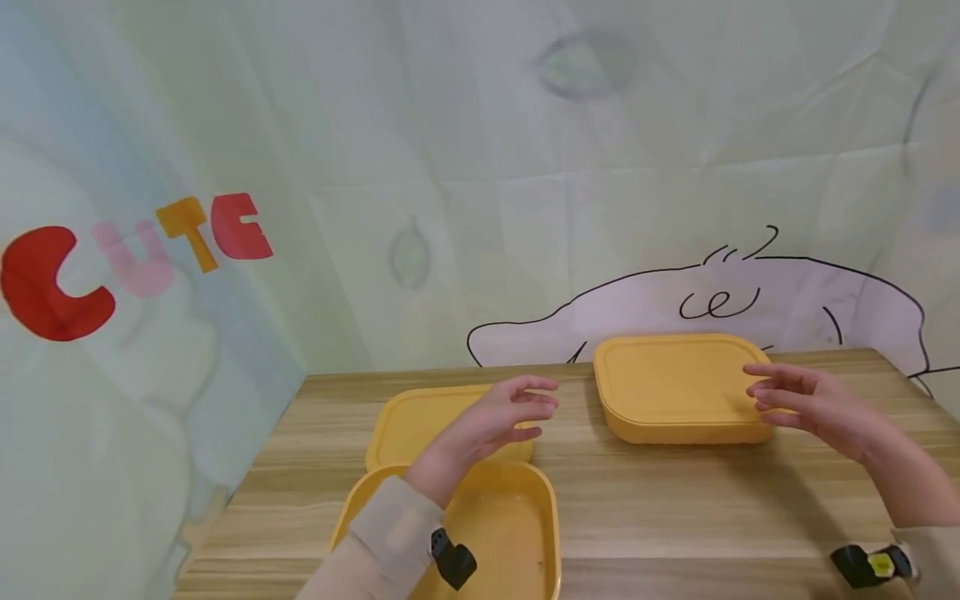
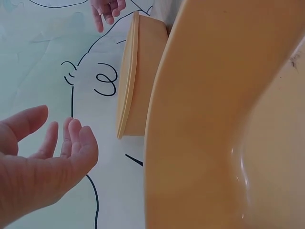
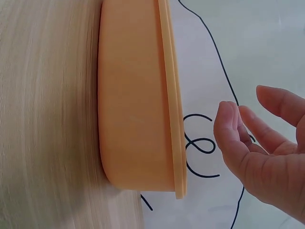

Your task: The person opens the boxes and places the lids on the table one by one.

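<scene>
A yellow lidded box stands at the back right of the table, its lid on top. My right hand hovers by the box's right side, fingers loosely bent and holding nothing; the right wrist view shows a gap between hand and lidded box. At the left, my left hand hangs in the air with relaxed fingers, nothing in it. Below its forearm sits an uncovered yellow box, its inside partly hidden by the sleeve. Behind that box lies a flat yellow lid, partly covered by the left hand.
The wood-grain table ends at a printed cloth backdrop behind and to the left. A small dark speck shows on the uncovered box's inner surface. Each wrist wears a dark device.
</scene>
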`<state>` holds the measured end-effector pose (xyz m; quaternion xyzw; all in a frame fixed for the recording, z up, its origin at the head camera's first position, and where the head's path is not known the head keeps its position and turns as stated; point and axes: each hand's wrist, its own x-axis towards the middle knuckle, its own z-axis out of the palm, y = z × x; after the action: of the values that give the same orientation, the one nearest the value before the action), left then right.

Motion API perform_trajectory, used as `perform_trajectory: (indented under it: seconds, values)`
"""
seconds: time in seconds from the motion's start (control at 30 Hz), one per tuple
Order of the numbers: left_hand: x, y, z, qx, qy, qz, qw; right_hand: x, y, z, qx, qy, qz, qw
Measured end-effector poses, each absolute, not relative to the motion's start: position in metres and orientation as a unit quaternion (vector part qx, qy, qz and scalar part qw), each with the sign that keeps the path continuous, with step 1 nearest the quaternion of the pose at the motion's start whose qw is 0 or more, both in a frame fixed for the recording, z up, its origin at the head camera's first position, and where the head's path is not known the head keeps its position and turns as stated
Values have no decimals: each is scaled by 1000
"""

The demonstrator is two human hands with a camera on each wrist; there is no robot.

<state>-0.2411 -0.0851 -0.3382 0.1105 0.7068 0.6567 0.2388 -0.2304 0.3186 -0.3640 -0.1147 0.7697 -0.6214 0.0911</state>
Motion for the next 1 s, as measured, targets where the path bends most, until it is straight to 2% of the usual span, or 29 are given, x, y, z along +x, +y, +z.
perform_trajectory:
  seconds: [0.4, 1.0]
  values:
    - [-250, -71, -342, 86, 701, 672, 223, -235, 325, -365, -72, 789, -604, 82]
    - [-262, -48, -344, 26, 659, 728, 186, -248, 340, -373, -51, 717, -693, 54]
